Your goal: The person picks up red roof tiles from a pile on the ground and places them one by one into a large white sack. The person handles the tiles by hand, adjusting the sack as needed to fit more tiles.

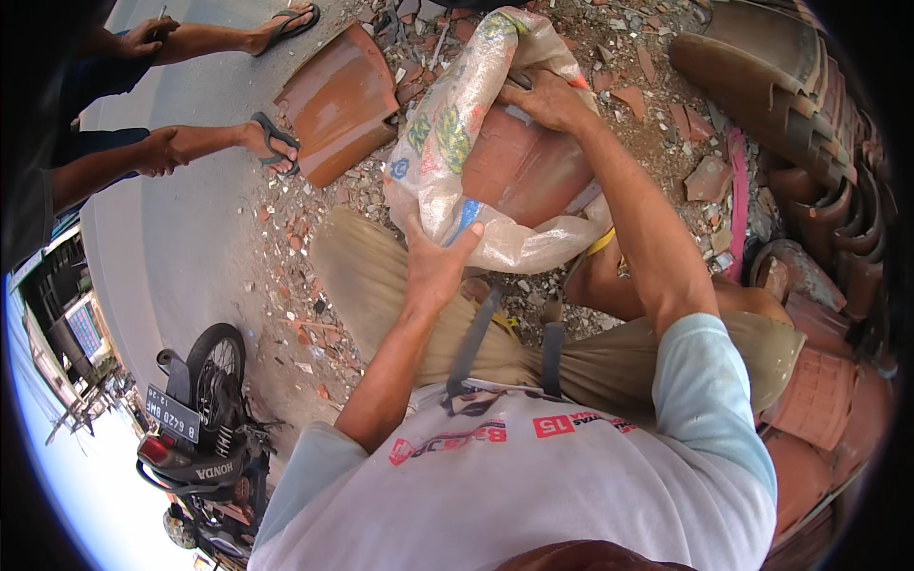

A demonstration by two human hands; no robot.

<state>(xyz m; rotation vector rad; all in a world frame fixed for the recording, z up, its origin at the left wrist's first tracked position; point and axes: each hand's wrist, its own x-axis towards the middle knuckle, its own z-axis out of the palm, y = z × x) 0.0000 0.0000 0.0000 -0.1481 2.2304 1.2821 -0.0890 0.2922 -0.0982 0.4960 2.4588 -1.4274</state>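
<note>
Two hands on the job: your left hand (433,266) grips the lower edge of the woven plastic sack (447,133), fingers closed on its rolled rim, while your right hand (547,100) reaches inside the mouth, palm pressed flat on the clay roof tile (524,167) sitting in the sack. The sack rests on rubble-strewn ground (657,86) just ahead of your knees. Another loose tile (338,100) lies beside the sack to your left, stacked tiles (809,114) curve along your right. A second person's sandalled feet (271,143) stand on the pavement, and a motorcycle (205,428) is parked well apart.
</note>
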